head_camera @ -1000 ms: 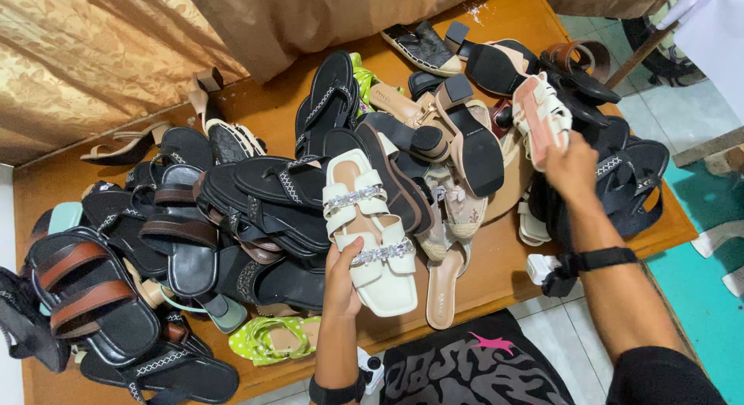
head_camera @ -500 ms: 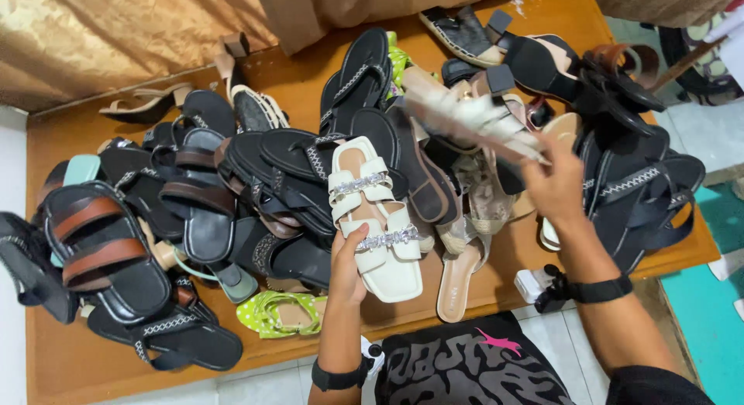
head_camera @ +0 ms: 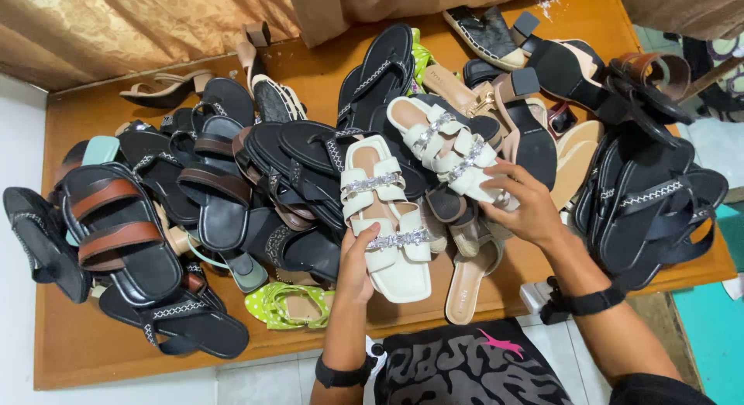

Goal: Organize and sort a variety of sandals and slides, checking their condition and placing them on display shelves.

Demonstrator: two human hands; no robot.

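A heap of sandals covers a wooden table [head_camera: 108, 351]. My left hand [head_camera: 358, 264] grips a white sandal with two jewelled straps [head_camera: 385, 211] at its heel end, near the table's front edge. My right hand [head_camera: 525, 205] holds a matching white jewelled sandal [head_camera: 449, 149] by its heel, lying slantwise just right of the first one, on top of dark sandals. Both wrists carry black bands.
Black and brown strapped sandals [head_camera: 116, 230] fill the left half. A lime-green polka-dot sandal [head_camera: 291, 306] lies at the front. Black sandals with white stitching [head_camera: 651, 207] pile up at the right edge. Heeled shoes [head_camera: 542, 48] lie at the back. Beige curtains [head_camera: 139, 25] hang behind.
My right hand has brought the second white sandal leftward from the right-hand pile and set it down beside the first. My left hand has stayed on the first sandal.
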